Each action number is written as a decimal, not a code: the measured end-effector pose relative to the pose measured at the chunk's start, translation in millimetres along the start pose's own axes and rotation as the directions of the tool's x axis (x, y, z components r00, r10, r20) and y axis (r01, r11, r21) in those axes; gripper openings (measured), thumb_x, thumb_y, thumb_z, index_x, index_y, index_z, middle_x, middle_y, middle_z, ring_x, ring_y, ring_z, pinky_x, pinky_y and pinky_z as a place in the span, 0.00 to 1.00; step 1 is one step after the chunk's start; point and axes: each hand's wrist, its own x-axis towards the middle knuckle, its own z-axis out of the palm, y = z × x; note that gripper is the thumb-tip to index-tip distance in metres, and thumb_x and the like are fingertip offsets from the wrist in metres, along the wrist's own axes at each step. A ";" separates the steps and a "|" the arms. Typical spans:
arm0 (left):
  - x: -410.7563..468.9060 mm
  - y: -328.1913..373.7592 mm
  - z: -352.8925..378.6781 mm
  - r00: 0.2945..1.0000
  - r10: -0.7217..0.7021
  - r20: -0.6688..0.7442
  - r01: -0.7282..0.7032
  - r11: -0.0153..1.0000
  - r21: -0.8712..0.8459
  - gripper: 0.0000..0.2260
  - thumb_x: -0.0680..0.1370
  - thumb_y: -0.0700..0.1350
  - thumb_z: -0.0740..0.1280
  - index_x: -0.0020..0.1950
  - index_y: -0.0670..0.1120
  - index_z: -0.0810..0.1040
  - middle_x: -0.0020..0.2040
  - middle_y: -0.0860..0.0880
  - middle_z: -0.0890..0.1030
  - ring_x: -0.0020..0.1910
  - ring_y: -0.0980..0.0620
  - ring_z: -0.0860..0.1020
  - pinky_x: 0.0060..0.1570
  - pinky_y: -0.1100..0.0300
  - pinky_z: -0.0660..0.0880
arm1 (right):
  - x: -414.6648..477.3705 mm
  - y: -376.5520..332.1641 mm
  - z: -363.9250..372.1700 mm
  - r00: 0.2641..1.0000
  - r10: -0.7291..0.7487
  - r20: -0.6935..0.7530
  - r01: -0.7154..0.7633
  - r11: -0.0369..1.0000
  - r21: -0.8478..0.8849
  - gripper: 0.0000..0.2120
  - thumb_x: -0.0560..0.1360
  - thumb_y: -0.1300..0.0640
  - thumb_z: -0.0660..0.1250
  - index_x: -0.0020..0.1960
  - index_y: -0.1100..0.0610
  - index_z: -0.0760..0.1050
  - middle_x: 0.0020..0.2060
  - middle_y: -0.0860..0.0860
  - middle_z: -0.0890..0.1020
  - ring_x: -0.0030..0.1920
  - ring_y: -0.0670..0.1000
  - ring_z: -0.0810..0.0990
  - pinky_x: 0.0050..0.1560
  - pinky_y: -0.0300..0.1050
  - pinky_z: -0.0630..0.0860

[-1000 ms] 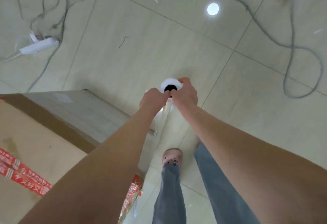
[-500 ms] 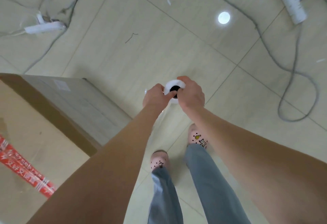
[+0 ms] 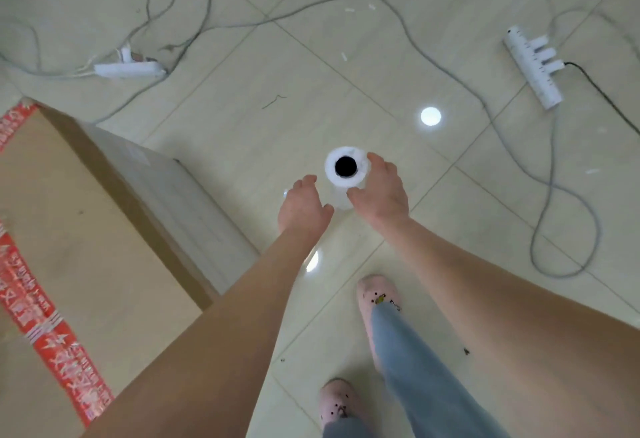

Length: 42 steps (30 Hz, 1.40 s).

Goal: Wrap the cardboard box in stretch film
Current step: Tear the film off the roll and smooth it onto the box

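A large cardboard box [image 3: 86, 230] with red printed tape fills the left side; its right-hand side wall looks grey and glossy under clear film. The stretch film roll [image 3: 346, 167], white with a dark core hole, stands upright and is seen from above, right of the box. My right hand [image 3: 379, 195] curls round the roll, fingers on its right side and thumb on the near side. My left hand [image 3: 303, 205] hangs just left of the roll with relaxed fingers, not touching it. I cannot tell whether the roll's lower end rests on the floor.
Pale tiled floor all around. A white power strip [image 3: 130, 69] with grey cables lies at the back left, another power strip [image 3: 533, 67] at the back right, its cable looping down the right side. My feet in pink slippers [image 3: 377, 295] stand below the hands.
My left hand has come off the roll's top and opened beside it. The right hand's grip has loosened round the roll. The view has shifted, showing more floor and both power strips.
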 end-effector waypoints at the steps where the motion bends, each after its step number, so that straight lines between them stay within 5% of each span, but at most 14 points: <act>1: -5.9 -2.1 2.7 1.000 0.011 -0.021 -0.011 1.000 0.022 0.27 0.76 0.43 0.65 0.74 0.45 0.61 0.69 0.48 0.69 0.66 0.47 0.70 0.57 0.53 0.72 | -5.3 2.8 0.7 1.000 -0.023 -0.011 0.023 0.999 -0.028 0.32 0.73 0.57 0.67 0.74 0.50 0.58 0.67 0.51 0.66 0.64 0.54 0.70 0.54 0.46 0.70; 11: 3.0 -16.6 42.9 0.957 0.080 -0.278 -0.050 0.992 0.115 0.28 0.78 0.44 0.63 0.76 0.46 0.57 0.70 0.47 0.66 0.68 0.47 0.66 0.60 0.55 0.68 | 10.7 33.0 32.5 0.918 -0.391 -0.068 0.357 0.889 -0.286 0.34 0.73 0.50 0.69 0.74 0.51 0.57 0.73 0.53 0.59 0.70 0.54 0.61 0.63 0.46 0.68; 17: 28.8 -20.3 72.4 0.827 0.124 -0.548 -0.063 0.990 0.129 0.22 0.77 0.45 0.59 0.72 0.47 0.64 0.67 0.50 0.72 0.64 0.48 0.71 0.56 0.56 0.67 | 47.4 47.3 34.6 0.710 -0.699 -0.081 0.587 0.653 -0.478 0.35 0.71 0.44 0.69 0.74 0.51 0.59 0.75 0.55 0.57 0.74 0.55 0.58 0.73 0.48 0.56; 23: 49.0 -20.0 86.7 0.691 0.094 -0.716 -0.115 0.993 0.019 0.19 0.76 0.45 0.60 0.67 0.49 0.69 0.61 0.54 0.77 0.59 0.51 0.75 0.51 0.56 0.69 | 75.2 61.0 48.2 0.494 -0.850 -0.185 0.708 0.517 -0.481 0.27 0.68 0.47 0.72 0.64 0.54 0.73 0.66 0.56 0.72 0.63 0.60 0.73 0.63 0.53 0.69; 28: 49.4 -20.0 97.7 0.632 -0.008 -0.775 -0.164 0.976 -0.143 0.16 0.76 0.45 0.61 0.64 0.51 0.71 0.56 0.56 0.79 0.54 0.52 0.78 0.48 0.56 0.72 | 85.2 69.2 58.6 0.383 -0.882 -0.276 0.756 0.471 -0.454 0.25 0.66 0.46 0.70 0.60 0.55 0.75 0.62 0.56 0.75 0.58 0.60 0.76 0.59 0.53 0.72; 32: 44.2 -17.8 102.3 0.611 -0.011 -0.792 -0.201 0.965 -0.168 0.17 0.74 0.49 0.62 0.64 0.53 0.71 0.55 0.58 0.79 0.53 0.54 0.78 0.47 0.58 0.71 | 82.6 72.0 63.4 0.360 -0.868 -0.342 0.771 0.483 -0.415 0.25 0.68 0.46 0.70 0.62 0.54 0.75 0.63 0.55 0.74 0.60 0.59 0.75 0.59 0.53 0.73; 37: 35.1 -21.6 91.6 0.668 0.066 -0.741 -0.165 0.984 -0.061 0.21 0.75 0.51 0.62 0.68 0.52 0.69 0.60 0.57 0.78 0.58 0.53 0.77 0.48 0.58 0.70 | 74.2 71.0 59.8 0.472 -0.823 -0.316 0.748 0.563 -0.351 0.32 0.70 0.43 0.69 0.71 0.50 0.65 0.71 0.51 0.62 0.67 0.55 0.68 0.62 0.49 0.69; 42: 26.1 -24.9 79.2 0.688 0.057 -0.723 -0.134 0.990 -0.050 0.20 0.75 0.52 0.63 0.67 0.53 0.70 0.59 0.57 0.79 0.58 0.54 0.76 0.49 0.58 0.71 | 63.2 54.0 52.1 0.558 -0.773 -0.302 0.724 0.631 -0.278 0.34 0.69 0.36 0.68 0.70 0.47 0.63 0.70 0.50 0.62 0.67 0.54 0.66 0.61 0.48 0.69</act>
